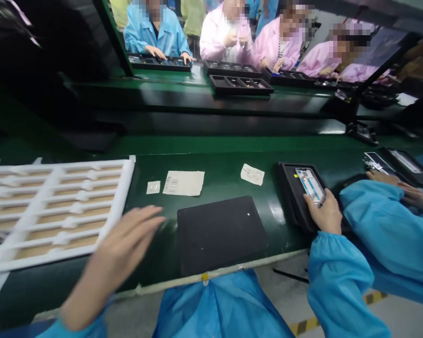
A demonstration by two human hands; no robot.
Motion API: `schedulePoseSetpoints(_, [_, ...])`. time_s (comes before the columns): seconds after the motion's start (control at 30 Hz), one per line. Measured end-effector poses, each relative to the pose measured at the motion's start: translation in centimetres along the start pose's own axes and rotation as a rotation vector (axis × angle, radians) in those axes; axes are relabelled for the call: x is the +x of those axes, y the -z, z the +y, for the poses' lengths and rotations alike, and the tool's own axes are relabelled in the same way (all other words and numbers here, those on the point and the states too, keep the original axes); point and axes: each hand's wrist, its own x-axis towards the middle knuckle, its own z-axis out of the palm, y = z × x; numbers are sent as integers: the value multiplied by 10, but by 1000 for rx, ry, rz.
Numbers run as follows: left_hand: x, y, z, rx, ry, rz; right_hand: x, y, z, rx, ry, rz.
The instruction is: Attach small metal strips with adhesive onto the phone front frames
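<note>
My right hand point(327, 213) is closed around the lower end of a phone frame point(310, 184) with its inner parts showing. That phone frame lies at a black tray point(285, 180); whether it is lifted off the tray I cannot tell. Over the bench at the left, my left hand point(127, 241) hangs with fingers stretched out and nothing in it, slightly blurred. It is nearest to the white slotted rack point(117, 206) on one side and a black mat point(218, 234) on the other.
On the green bench point(229, 164) lie a barcode label sheet point(187, 183), a small white square point(153, 187) and a handwritten paper scrap point(253, 174). A co-worker's sleeve point(384, 225) is close at my right. Across the line, several people sit behind black trays point(241, 85).
</note>
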Motion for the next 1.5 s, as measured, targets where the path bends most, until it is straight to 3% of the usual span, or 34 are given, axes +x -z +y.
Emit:
schedulePoseSetpoints(0.03, [5, -15, 15, -48, -67, -25, 2, 0, 3, 15, 11, 4])
schedulePoseSetpoints(0.13, [16, -41, 55, -210, -67, -171, 6, 1, 8, 116, -32, 14])
schedulePoseSetpoints(0.27, [25, -47, 92, -499, 5, -349, 2, 13, 5, 262, -185, 76])
schedulePoseSetpoints(0.37, [29, -55, 111, -719, 109, -466, -14, 24, -12, 374, -221, 155])
schedulePoseSetpoints(0.5, [29, -84, 137, -1100, 417, -468, -83, 38, -64, 637, -103, 155])
schedulePoseSetpoints(0.6, [30, -109, 151, -1433, 671, -295, -151, 44, -113, 828, 152, -99])
schedulePoseSetpoints(0.7, [30, -124, 148, -1444, 835, -56, -178, 42, -139, 800, 402, -260])
schedulePoseSetpoints(0.73, [29, -124, 142, -1387, 863, 8, -172, 40, -138, 750, 441, -243])
schedulePoseSetpoints(0.8, [26, -119, 125, -1278, 885, 81, -145, 34, -119, 581, 417, -89])
schedulePoseSetpoints(0.87, [19, -106, 106, -1219, 878, 47, -111, 25, -87, 305, 301, 120])
schedulePoseSetpoints(0.9, [14, -98, 98, -1200, 871, -1, -96, 19, -70, 162, 245, 159])
schedulePoseSetpoints(1.0, [1, -69, 82, -1122, 831, -168, -71, 7, -30, -72, 182, 155])
schedulePoseSetpoints(1.1, [-9, -43, 75, -932, 775, -258, -70, 12, -29, -81, 207, 207])
schedulePoseSetpoints(1.17, [-12, -31, 73, -809, 734, -320, -67, 21, -53, -21, 264, 273])
schedulePoseSetpoints(1.27, [-12, -22, 70, -694, 660, -427, -46, 22, -120, 120, 440, 292])
schedulePoseSetpoints(1.4, [-10, -21, 71, -603, 526, -531, 2, -17, -228, 274, 591, 254])
schedulePoseSetpoints(1.5, [-11, -20, 72, -570, 480, -551, 17, -55, -292, 340, 668, 127])
